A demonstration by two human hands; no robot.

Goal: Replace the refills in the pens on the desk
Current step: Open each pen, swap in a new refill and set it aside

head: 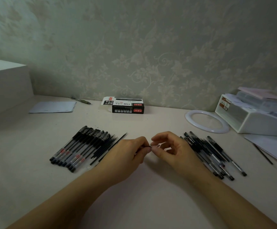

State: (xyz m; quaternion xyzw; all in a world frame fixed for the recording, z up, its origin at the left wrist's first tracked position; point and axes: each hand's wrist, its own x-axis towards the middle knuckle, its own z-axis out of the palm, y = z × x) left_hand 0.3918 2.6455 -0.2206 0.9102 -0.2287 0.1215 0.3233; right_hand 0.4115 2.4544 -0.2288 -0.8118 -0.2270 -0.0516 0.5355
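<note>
**Hands meet over a thin pen part**

The left hand (pixel 131 152) and right hand (pixel 169 148) pinch a thin dark piece (pixel 148 146) between pen piles (pixel 83 146) on the desk (pixel 142 204). The open pen box (pixel 126 105) hides its contents. Papers fill the white organizer (pixel 256 116).

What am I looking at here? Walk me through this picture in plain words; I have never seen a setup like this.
No machine here: a person wears a camera on the head, looking down at their own hands. The left hand and right hand meet over a pale desk, pinching a thin dark piece, too small to identify. A row of pens lies on the left, a looser pile of pens on the right. Behind sit a black box, a white ring and a white tray.
</note>
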